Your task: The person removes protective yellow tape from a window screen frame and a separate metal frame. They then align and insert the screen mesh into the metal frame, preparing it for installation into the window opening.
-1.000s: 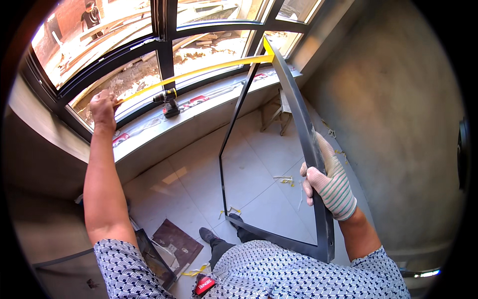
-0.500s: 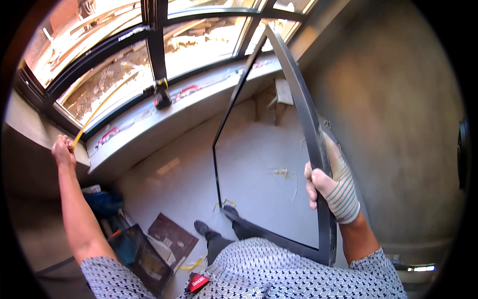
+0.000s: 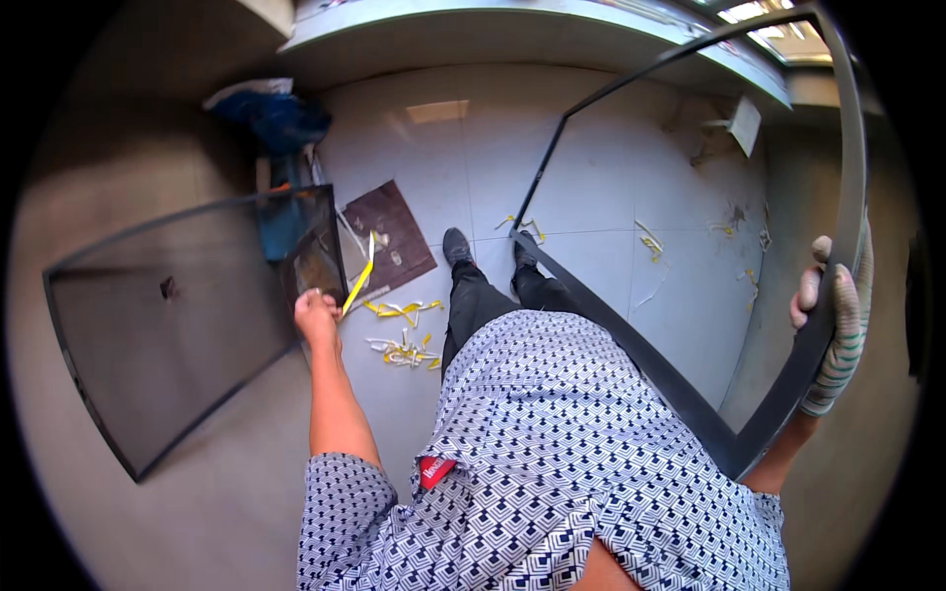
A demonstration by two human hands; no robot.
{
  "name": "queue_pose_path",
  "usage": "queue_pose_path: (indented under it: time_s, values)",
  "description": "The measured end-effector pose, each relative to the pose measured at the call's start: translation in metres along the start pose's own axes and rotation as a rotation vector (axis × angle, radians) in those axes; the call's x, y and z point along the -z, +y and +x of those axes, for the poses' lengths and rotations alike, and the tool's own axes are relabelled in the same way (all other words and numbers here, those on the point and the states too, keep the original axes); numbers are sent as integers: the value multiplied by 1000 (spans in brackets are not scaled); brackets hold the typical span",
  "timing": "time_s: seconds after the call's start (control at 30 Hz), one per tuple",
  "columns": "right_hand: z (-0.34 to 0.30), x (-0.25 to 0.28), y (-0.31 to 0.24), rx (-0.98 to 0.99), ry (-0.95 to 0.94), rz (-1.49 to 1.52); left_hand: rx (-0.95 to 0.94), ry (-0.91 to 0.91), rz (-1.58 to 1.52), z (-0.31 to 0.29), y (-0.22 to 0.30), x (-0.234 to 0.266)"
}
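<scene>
My bare left hand point(image 3: 316, 317) is closed, pinching a thin yellow-and-white strip point(image 3: 361, 281) that sticks up from the fingers and bends over. It is in front of the near edge of a dark-framed mesh screen point(image 3: 187, 325) leaning at the left. My right hand point(image 3: 845, 335), in a white glove with green stripes at the cuff, grips the side bar of a large dark grey rectangular frame point(image 3: 852, 148). The frame's opening has nothing in it. Its lower bar crosses before my body, and one corner reaches down by my right shoe.
Scraps of yellow and white strip point(image 3: 404, 350) lie on the pale tiled floor point(image 3: 552, 286). A brown board point(image 3: 389, 236) is beyond them, with a blue bag point(image 3: 281, 118) behind at the left. A small stool point(image 3: 741, 126) stands near the window ledge point(image 3: 473, 30).
My left hand has come down and inward from the window, still holding the yellow strip. The view has turned down and left. My right hand keeps its grip on the frame.
</scene>
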State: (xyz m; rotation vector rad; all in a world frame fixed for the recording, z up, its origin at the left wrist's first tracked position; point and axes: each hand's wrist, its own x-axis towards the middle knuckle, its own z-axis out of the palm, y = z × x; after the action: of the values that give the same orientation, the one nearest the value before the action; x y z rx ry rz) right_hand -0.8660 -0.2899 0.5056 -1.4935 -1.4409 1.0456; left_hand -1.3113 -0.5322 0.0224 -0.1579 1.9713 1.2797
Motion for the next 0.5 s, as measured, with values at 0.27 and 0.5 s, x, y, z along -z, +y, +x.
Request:
queue_pose_path:
  time_s: [0.27,0.5]
  values:
    - [26,20,4,-17,-112,141,234,355,536,-42,-146,171]
    - [47,18,-2,-92,-110,258,292,221,395,-85,-165,127]
